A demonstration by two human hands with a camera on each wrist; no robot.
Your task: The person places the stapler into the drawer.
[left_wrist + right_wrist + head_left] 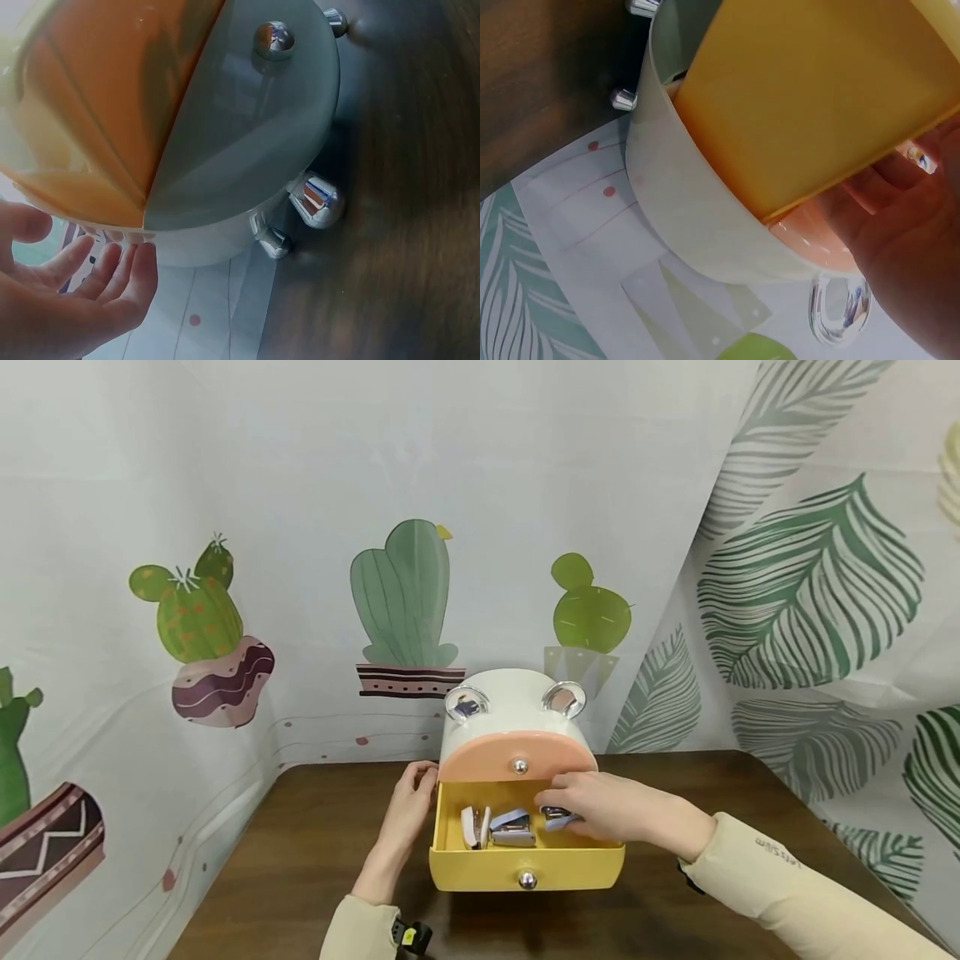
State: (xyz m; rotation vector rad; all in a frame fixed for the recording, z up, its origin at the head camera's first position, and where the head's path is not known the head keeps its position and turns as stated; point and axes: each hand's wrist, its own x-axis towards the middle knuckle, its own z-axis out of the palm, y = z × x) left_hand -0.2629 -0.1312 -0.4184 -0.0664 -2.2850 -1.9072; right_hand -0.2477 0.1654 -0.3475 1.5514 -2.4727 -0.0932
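Note:
A small rounded desk cabinet (502, 702) has its yellow drawer (480, 870) pulled out toward me. Inside lie a white stapler (470, 828) at the left and a pale purple-blue stapler (513, 833) in the middle. At the drawer's right end my right hand (600, 802) holds a blue stapler (557, 820) between thumb and fingers. In the right wrist view the drawer's yellow side hides most of that grip. My left hand (97, 292) has loosely bent fingers, their tips against the cabinet's white side wall.
Above the yellow drawer is a peach drawer front (480, 758), closed, with a silver knob. A grey-green drawer front (247, 127) sits below. Silver feet (319, 201) carry the cabinet on a dark wooden table (337, 827). Behind hangs a cloth (300, 485) printed with cacti and leaves.

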